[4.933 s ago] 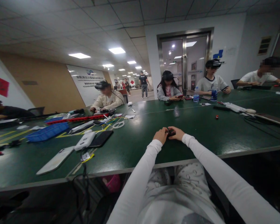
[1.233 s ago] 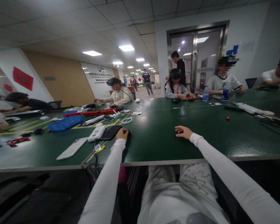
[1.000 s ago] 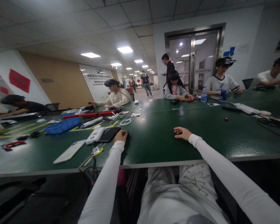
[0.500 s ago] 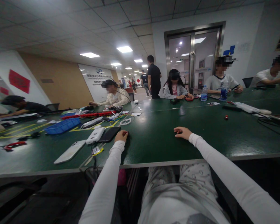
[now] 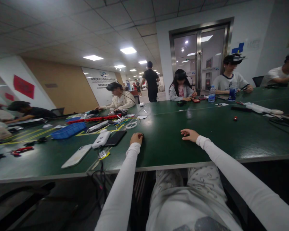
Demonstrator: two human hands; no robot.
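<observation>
My left hand [image 5: 136, 138] is low over the green table [image 5: 163, 149], its fingers curled together. A small dark bit shows at the fingertips, too small to name. Left of this hand lies a black phone [image 5: 116, 138], with a white device [image 5: 101, 139] touching its side. A white phone [image 5: 77, 156] rests nearer the table's front edge. My right hand [image 5: 190, 135] hovers over or rests on the table to the right, fingers apart and bent, with nothing seen in them.
A blue basket [image 5: 68, 131], a coiled white cable [image 5: 131, 125] and red-handled pliers [image 5: 21, 150] are on the left. A small red object [image 5: 235, 118] sits at the right, before a white tool [image 5: 257, 108]. Several people sit around the table; a water bottle [image 5: 211, 94] stands opposite.
My left hand has moved right, away from the black phone, with its fingers still curled. My right hand stays almost in place. In the background a walking person has moved left.
</observation>
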